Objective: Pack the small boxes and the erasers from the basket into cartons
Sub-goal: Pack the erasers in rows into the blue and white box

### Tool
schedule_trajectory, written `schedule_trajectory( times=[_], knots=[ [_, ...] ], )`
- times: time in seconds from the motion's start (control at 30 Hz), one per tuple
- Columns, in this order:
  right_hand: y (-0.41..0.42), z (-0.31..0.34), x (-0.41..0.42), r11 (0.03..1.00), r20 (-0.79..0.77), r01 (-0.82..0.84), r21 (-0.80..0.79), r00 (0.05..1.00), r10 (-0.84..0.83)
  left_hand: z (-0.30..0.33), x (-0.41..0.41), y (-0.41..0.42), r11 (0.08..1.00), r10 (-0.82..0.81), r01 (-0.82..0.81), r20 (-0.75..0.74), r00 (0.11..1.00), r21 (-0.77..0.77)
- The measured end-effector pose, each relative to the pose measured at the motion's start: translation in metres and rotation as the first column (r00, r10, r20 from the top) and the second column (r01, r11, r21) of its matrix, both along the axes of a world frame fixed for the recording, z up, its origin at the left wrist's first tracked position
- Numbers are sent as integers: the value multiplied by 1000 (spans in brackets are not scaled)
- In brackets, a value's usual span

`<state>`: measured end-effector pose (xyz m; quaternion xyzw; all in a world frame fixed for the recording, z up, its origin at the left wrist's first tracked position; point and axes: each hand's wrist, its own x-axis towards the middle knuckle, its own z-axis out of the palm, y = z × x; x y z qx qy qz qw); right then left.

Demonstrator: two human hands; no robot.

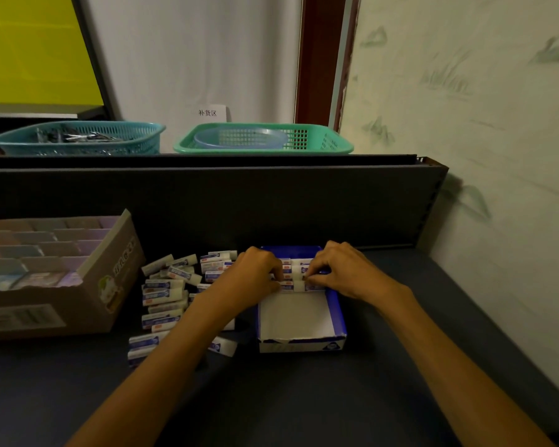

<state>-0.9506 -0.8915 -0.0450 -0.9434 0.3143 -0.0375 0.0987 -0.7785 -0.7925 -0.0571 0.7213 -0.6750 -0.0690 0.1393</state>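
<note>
Pinching one eraser [299, 285] with my left hand [259, 269] and right hand [339, 269], I push it snug against the row so the blue carton [338, 314] fills neatly.

wall [188, 53] showing white, dimly lit | door frame [317, 59] standing red-brown | right wall [481, 108] bearing green marks | shelf [207, 195] sitting dark

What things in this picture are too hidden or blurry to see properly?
- Head view: the erasers at the far end of the blue carton are partly covered by the left hand and right hand, so they cannot be counted.
- Print on the loose erasers is too small and blurred.
- Brown carton is cut off by the left edge.
- Contents of the teal basket are dim behind its mesh.
</note>
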Motion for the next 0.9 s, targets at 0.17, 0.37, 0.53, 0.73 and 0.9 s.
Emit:
schedule_trajectory(
  times=[0.17, 0.37, 0.53, 0.73, 0.9],
  knots=[
    [6, 7, 2, 998, -9, -52, 22, 999, 53, 0, 2, 0, 1000, -19, 19, 2, 1000, -1],
    [6, 11, 5, 997, -26, -49, 65, 998, 51, -2, 5, 1, 1000, -30, 30, -24, 999, -4],
    [6, 7, 8, 998, -28, -28, 63, 999, 30, -4, 5, 1, 999, -30, 30, -33, 999, -15],
    [8, 5, 6, 999, -18, -22, 35, 1000, 23, -5, 4, 3, 1000, -13, 12, -18, 1000, -28],
    [12, 4, 6, 999, -14, -16, -31, 1000, 16, 0, 1, 7, 997, 34, -30, 66, 997, -71]
  ],
)
